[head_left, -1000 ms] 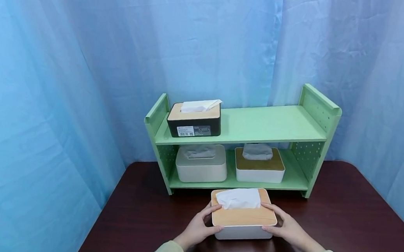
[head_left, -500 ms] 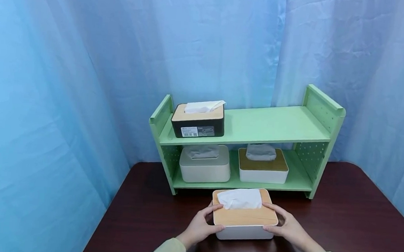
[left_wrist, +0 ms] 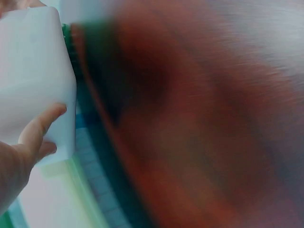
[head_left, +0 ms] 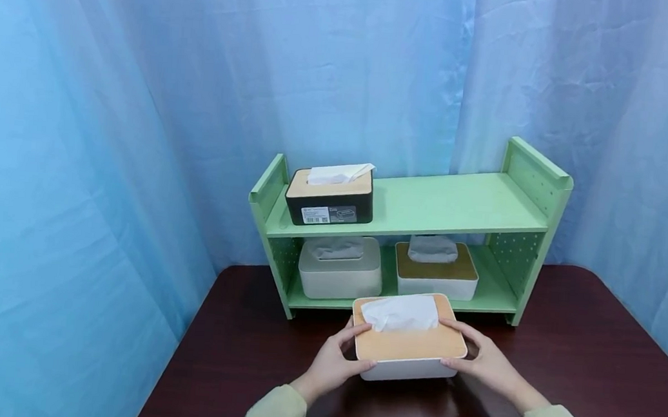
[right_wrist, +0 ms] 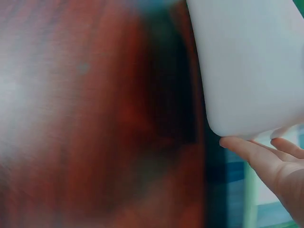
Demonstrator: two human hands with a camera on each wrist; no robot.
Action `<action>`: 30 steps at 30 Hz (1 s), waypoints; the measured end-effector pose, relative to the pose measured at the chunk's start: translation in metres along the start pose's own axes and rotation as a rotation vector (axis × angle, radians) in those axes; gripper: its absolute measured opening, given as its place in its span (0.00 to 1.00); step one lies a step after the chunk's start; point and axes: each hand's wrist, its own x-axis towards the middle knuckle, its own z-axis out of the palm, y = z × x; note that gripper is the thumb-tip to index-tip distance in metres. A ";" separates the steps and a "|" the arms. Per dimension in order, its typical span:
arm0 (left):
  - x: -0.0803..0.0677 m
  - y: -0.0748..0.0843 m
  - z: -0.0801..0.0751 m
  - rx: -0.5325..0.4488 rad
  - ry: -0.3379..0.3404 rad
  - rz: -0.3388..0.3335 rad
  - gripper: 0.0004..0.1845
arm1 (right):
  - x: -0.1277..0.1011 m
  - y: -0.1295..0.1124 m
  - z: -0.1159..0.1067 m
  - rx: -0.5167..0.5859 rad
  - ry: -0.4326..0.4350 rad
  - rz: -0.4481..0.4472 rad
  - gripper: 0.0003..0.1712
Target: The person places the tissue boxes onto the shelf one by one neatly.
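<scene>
A white tissue box (head_left: 408, 348) with a wooden lid and a tissue sticking out is gripped at both ends. My left hand (head_left: 336, 362) holds its left end and my right hand (head_left: 481, 361) its right end. The box hangs a little above the dark wooden table (head_left: 567, 373), just in front of the green shelf (head_left: 450, 207). In the left wrist view the white box wall (left_wrist: 33, 71) shows, with my fingers (left_wrist: 40, 128) on it. The right wrist view has the box corner (right_wrist: 247, 61) above my fingers (right_wrist: 256, 152).
The shelf's upper board carries a black tissue box (head_left: 329, 198) at its left; the rest of that board is bare. Below stand a white tissue box (head_left: 340, 275) and a wood-lidded one (head_left: 435, 275). Blue curtains hang behind and on both sides.
Both hands have lifted the tissue box off the table and brought it slightly nearer the shelf. The boxes on the shelf have not moved.
</scene>
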 end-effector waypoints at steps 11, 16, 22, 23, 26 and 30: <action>0.003 0.066 -0.012 -0.036 0.000 0.028 0.31 | 0.002 -0.074 -0.030 -0.135 0.011 -0.022 0.41; 0.001 0.094 -0.019 -0.018 -0.001 0.019 0.31 | 0.001 -0.105 -0.039 -0.197 0.011 0.000 0.42; 0.006 0.136 -0.030 0.042 0.004 0.077 0.32 | 0.003 -0.142 -0.051 -0.298 0.077 -0.035 0.42; 0.008 0.143 -0.032 0.061 0.005 0.096 0.32 | 0.003 -0.147 -0.053 -0.319 0.096 -0.046 0.42; 0.015 0.161 -0.036 0.118 0.007 0.146 0.33 | 0.006 -0.160 -0.061 -0.340 0.140 -0.073 0.42; 0.026 0.175 -0.039 0.164 0.008 0.184 0.34 | 0.011 -0.170 -0.071 -0.337 0.169 -0.106 0.43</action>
